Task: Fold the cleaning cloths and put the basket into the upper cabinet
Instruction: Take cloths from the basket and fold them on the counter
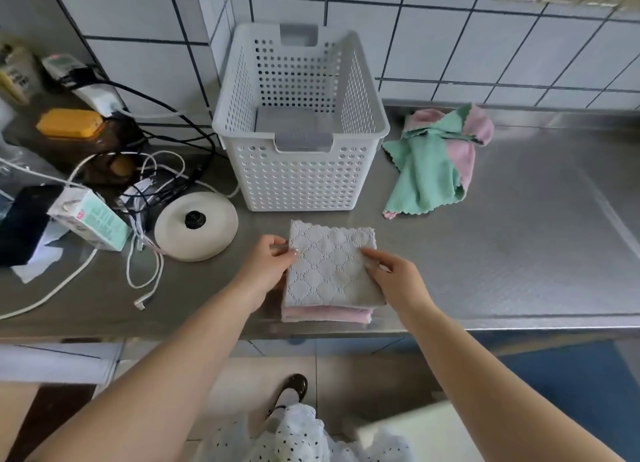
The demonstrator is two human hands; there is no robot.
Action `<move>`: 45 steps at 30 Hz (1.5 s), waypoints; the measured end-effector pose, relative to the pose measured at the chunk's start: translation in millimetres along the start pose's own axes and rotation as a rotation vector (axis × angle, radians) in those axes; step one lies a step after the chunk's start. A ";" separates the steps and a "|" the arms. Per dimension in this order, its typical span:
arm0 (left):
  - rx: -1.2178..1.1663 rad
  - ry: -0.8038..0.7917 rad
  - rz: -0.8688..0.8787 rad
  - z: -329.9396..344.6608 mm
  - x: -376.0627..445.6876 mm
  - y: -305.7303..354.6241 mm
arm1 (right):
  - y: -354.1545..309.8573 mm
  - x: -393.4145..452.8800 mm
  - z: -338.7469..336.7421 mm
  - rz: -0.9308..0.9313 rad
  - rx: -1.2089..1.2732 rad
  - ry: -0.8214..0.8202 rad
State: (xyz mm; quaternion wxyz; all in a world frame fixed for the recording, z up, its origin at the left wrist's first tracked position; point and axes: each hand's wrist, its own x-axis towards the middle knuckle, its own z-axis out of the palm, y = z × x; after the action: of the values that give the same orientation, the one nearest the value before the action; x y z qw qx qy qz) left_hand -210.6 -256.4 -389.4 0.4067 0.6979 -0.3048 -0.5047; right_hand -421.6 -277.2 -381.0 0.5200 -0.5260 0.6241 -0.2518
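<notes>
Cloths in the head view are sitting in two groups on the steel bench [519, 253]: a folded grey cloth [330, 267] is lying on top of a folded pink cloth [325, 314] close to the bench's front edge, and a loose green cloth [426, 170] is tangling with a crumpled pink cloth [474, 139] further back to the right. Most of the folded pink cloth is lying hidden under the grey one, only its near edge showing. The left hand [266, 267] is pinching the grey cloth's left edge, its lower fingers hidden behind the stack; the right hand [394, 278] is holding the right edge, fingers curled onto the top. The white perforated basket [298, 170] is standing just behind the stack against the tiled wall, something grey lying inside, hard to make out. Left of it, a round white kettle base [195, 231], tangled cables [156, 184] and a small carton [91, 219] are crowding the bench; items at the far left are being cut off by the frame. Open steel is stretching to the right of the stack.
</notes>
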 end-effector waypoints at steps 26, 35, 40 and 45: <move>0.995 -0.158 0.543 12.2 -4.4 -19.5 | 6.4 10.1 31.0 -0.337 -0.677 0.050; 0.193 -0.074 -0.117 -14.4 -9.4 -25.4 | 9.5 -1.7 0.6 0.332 0.019 -0.066; 0.119 -0.141 -0.185 -17.6 -11.2 -31.2 | 14.6 0.7 6.5 0.406 0.194 -0.075; -0.154 -0.194 -0.283 -15.2 -20.9 -14.1 | 9.7 1.0 2.8 0.515 0.480 -0.166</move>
State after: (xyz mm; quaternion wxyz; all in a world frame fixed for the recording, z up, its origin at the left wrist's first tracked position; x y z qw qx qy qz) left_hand -202.3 -228.1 -389.7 0.3526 0.6486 -0.2018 -0.6436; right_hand -422.7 -274.4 -390.7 0.7240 -0.2332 0.6149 -0.2082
